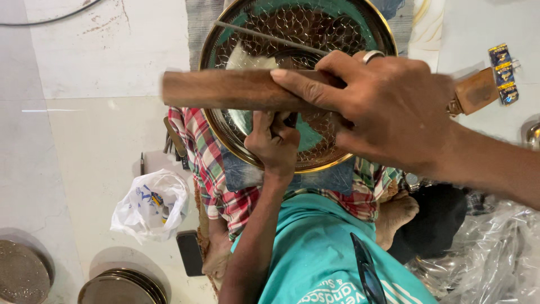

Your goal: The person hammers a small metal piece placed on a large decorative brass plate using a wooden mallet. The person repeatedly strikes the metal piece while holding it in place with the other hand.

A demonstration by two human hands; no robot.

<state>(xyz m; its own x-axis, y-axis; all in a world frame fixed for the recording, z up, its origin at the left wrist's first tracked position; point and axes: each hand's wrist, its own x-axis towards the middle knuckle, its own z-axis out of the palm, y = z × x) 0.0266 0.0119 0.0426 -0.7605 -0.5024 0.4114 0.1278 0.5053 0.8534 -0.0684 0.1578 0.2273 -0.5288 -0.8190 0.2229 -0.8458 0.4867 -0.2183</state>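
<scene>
The right hand (388, 107) is closed around a wooden block (236, 89), fingers wrapped over its top, holding it level across a round brass plate (337, 157). The plate lies on the person's lap, its face covered in a scale-like engraved pattern with patches of green. The left hand (274, 141) is clenched just under the block and pressed against the plate's middle; it seems to pinch a small dark tool, though what it is cannot be told. A thin metal rod (270, 38) lies slantwise over the upper part of the plate. The block and right hand hide much of the plate's centre. Under the plate are a blue cloth (326, 179) and a red checked cloth (205, 163) over the knees, and a teal shirt (315, 253) with dark glasses (365, 270) hanging at the chest. To the left on the floor lies a white plastic bag (149, 205), a dark phone (190, 252) near it, and some small tools (171, 143) by the checked cloth. Stacked round plates (121, 287) and another single plate (22, 273) sit at the lower left corner. Crumpled clear plastic (495, 253) lies at the right, and a strip of blue sachets (503, 73) farther up. The floor (95, 135) is pale glossy tile, stained in places, with a cable (50, 19) at the top left.
</scene>
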